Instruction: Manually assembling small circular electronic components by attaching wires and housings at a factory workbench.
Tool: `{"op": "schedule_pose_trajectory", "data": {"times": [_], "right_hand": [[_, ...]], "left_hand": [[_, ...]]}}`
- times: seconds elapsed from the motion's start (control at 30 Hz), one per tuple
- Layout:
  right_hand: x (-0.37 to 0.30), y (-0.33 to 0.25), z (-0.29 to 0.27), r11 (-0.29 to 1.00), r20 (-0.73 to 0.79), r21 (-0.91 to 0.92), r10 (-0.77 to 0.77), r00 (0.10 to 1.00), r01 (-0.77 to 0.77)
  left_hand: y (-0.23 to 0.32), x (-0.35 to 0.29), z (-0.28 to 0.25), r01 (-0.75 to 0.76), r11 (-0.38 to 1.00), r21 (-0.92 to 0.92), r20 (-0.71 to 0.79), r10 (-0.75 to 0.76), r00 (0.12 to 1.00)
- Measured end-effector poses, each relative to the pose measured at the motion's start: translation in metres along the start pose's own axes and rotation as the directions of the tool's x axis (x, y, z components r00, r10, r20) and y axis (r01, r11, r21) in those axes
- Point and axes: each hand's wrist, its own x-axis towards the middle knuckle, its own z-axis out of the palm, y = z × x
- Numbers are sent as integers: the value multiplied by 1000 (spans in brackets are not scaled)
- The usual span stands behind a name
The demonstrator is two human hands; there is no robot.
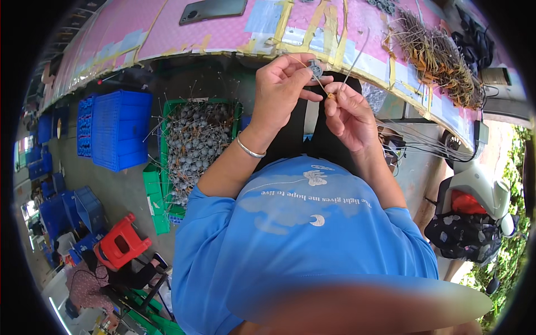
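Clearly, in the head view, the left hand (286, 84) had a narrow grip on a small grey wheel-like part (315, 69), its thumb and fingers closed about the rim, just off the front edge of the pink-covered desk (167, 33). The right hand (353, 114), close beside it, had its thumb and fingertips pinched together at a small orange-brown end piece (330, 96). A thin orange strand (319, 84) ran from there up past the grey part, and a thin grey wire (355, 58) rose from the same fingers; whether strand and part were joined could not be told.

The grey part looked light, stiff and probably smooth, likely plastic, so its rim seemed the safest hold, with the hub left free. The strand and wire looked springy and easily bent, best pinched close to the end piece, since a hold farther along would probably have let the tip sway. Similar wires lay in a loose bundle (446, 70) on the desk, rightward, where they seemed prone to tangling.
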Motion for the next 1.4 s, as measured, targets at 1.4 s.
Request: {"op": "schedule_pose_trajectory", "data": {"times": [1.4], "right_hand": [[27, -14, -13, 904, -99, -380, -250, 963, 196]], "left_hand": [[-15, -14, 8, 125, 990, 61, 116, -131, 985]]}}
